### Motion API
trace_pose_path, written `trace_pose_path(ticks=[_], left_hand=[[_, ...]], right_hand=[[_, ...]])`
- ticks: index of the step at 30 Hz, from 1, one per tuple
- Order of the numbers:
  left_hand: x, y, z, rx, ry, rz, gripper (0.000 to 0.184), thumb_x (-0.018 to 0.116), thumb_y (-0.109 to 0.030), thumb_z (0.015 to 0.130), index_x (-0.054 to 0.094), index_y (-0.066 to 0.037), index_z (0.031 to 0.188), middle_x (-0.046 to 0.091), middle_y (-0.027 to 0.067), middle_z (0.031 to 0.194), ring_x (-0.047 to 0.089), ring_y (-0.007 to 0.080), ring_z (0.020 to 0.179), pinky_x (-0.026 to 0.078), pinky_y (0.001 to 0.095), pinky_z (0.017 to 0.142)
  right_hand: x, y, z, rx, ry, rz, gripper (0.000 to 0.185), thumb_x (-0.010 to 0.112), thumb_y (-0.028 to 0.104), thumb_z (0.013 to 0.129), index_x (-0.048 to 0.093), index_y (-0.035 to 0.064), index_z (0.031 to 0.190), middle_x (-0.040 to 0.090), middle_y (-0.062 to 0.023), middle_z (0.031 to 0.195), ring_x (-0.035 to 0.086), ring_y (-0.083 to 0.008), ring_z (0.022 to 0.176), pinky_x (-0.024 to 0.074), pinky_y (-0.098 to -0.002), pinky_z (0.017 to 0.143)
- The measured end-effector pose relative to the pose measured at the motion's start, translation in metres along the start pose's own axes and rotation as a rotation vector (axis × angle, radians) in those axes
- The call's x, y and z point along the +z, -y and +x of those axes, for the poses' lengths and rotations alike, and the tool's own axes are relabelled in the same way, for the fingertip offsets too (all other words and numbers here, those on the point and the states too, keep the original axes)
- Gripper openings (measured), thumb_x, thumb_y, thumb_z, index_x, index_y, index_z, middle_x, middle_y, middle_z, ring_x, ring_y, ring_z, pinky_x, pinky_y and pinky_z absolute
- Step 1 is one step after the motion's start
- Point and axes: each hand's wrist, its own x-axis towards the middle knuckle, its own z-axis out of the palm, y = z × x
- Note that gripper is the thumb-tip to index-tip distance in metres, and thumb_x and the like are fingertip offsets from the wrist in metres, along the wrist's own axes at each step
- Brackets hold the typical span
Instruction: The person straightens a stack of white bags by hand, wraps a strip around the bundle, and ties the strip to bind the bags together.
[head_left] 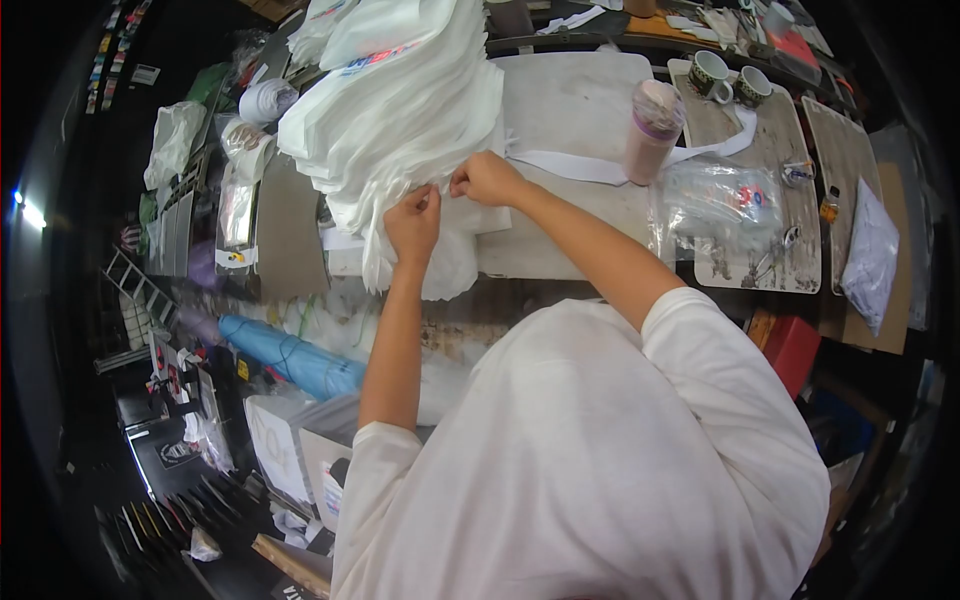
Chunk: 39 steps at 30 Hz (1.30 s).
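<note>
Head view, white pile: a thick, ruffled stack of thin white sheets (400, 125) lies across the work table, its lower edge hanging toward the person.
Print on the stack: red and blue lettering near the top, folded and too blurred to read.
Left hand: the left hand (413, 222) is at the stack's lower edge, thumb and fingertips drawn together; cannot tell whether a sheet is caught between them.
Right hand: the right hand (485, 180) is just beside it over the stack's right edge, fingers curled inward; its grasp cannot be told either.
Clear packet: a plastic packet (722, 200) on the right bears red and blue print; a red "O" seems to show, the rest is illegible.
Tumbler: a pinkish tumbler (655, 135) stands by a white strap (570, 166).
Mugs: two patterned mugs (709, 76) stand beyond it.
Small bottle: an amber bottle (829, 205), its label unreadable.
Wall label: a white label (145, 74) at upper left, text too small.
</note>
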Motion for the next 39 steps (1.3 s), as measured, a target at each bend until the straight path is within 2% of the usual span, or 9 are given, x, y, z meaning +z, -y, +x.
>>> trace_pose_path(ticks=[6,13,15,17,19,22,25,32,39], left_hand=[[-0.007,0.006,-0.013,-0.006,-0.009,-0.047,0.021,0.07,-0.02,0.087,0.075,0.0,0.093,0.069,0.0128,0.068,0.064,0.0206,0.057,0.049,0.0328,0.06],[-0.027,-0.005,-0.072,0.145,0.184,0.19,0.032,0.061,-0.015,0.092,0.063,-0.005,0.122,0.07,0.0167,0.094,0.064,0.0343,0.078,0.052,0.0439,0.078],[-0.032,-0.03,-0.069,-0.251,0.579,0.252,0.031,0.062,-0.015,0.091,0.064,-0.004,0.12,0.067,0.0191,0.106,0.062,0.0362,0.093,0.049,0.0448,0.086],[-0.021,-0.034,-0.074,-0.274,0.582,0.154,0.031,0.063,-0.017,0.091,0.065,-0.004,0.119,0.062,0.0203,0.118,0.057,0.0373,0.107,0.046,0.0455,0.092],[-0.001,-0.03,-0.079,0.171,0.451,0.0,0.041,0.065,-0.019,0.09,0.059,0.0,0.126,0.058,0.0238,0.123,0.054,0.0415,0.112,0.044,0.0471,0.094],[0.023,-0.033,-0.064,0.279,0.359,-0.026,0.057,0.07,-0.026,0.088,0.05,0.003,0.134,0.053,0.0249,0.134,0.052,0.0418,0.12,0.044,0.045,0.098],[0.035,-0.006,-0.056,-0.085,0.386,0.109,0.073,0.075,-0.025,0.083,0.04,0.009,0.138,0.048,0.0279,0.138,0.045,0.0428,0.129,0.04,0.0446,0.106],[0.006,0.01,-0.052,-0.019,0.372,0.192,0.08,0.084,-0.028,0.074,0.046,0.008,0.134,0.051,0.0285,0.135,0.048,0.0418,0.127,0.04,0.0448,0.106],[0.029,0.014,-0.044,0.112,0.291,0.079,0.042,0.084,-0.026,0.071,0.072,-0.001,0.103,0.069,0.0189,0.106,0.062,0.0363,0.103,0.049,0.043,0.09]], right_hand=[[0.002,0.012,0.023,0.003,-0.067,0.009,0.015,0.07,0.013,0.077,0.077,0.0047,0.087,0.072,-0.0176,0.084,0.069,-0.0333,0.081,0.0527,-0.0405,0.077],[0.002,0.02,0.03,-0.016,-0.075,0.0,0.016,0.072,0.016,0.077,0.077,0.005,0.087,0.072,-0.0182,0.085,0.069,-0.0347,0.083,0.0528,-0.0413,0.078],[0.003,0.024,0.032,-0.037,-0.075,-0.026,0.017,0.072,0.017,0.077,0.077,0.0061,0.088,0.072,-0.018,0.086,0.069,-0.0345,0.084,0.0528,-0.0411,0.08],[0.003,0.027,0.035,-0.017,-0.06,-0.025,0.017,0.072,0.018,0.077,0.077,0.0065,0.088,0.072,-0.0178,0.086,0.069,-0.0342,0.084,0.0529,-0.0409,0.08],[0.002,0.029,0.034,0.011,-0.046,-0.025,0.017,0.072,0.018,0.077,0.077,0.007,0.089,0.072,-0.0176,0.087,0.069,-0.034,0.084,0.0529,-0.0407,0.08],[0.0,0.032,0.033,0.004,-0.034,-0.055,0.017,0.072,0.019,0.077,0.077,0.0069,0.089,0.072,-0.0175,0.087,0.069,-0.0334,0.084,0.0529,-0.0407,0.08],[0.0,0.03,0.034,-0.003,-0.031,-0.076,0.017,0.072,0.019,0.077,0.077,0.0067,0.088,0.072,-0.0165,0.086,0.069,-0.0327,0.084,0.053,-0.0403,0.08],[0.003,0.027,0.031,-0.014,-0.052,-0.042,0.014,0.069,0.012,0.076,0.078,0.0073,0.085,0.072,-0.015,0.082,0.069,-0.0316,0.081,0.0535,-0.0389,0.078],[0.001,0.028,0.029,0.037,-0.04,-0.057,0.013,0.07,0.012,0.075,0.078,0.0071,0.085,0.072,-0.0163,0.083,0.069,-0.0324,0.08,0.0538,-0.0393,0.077]])
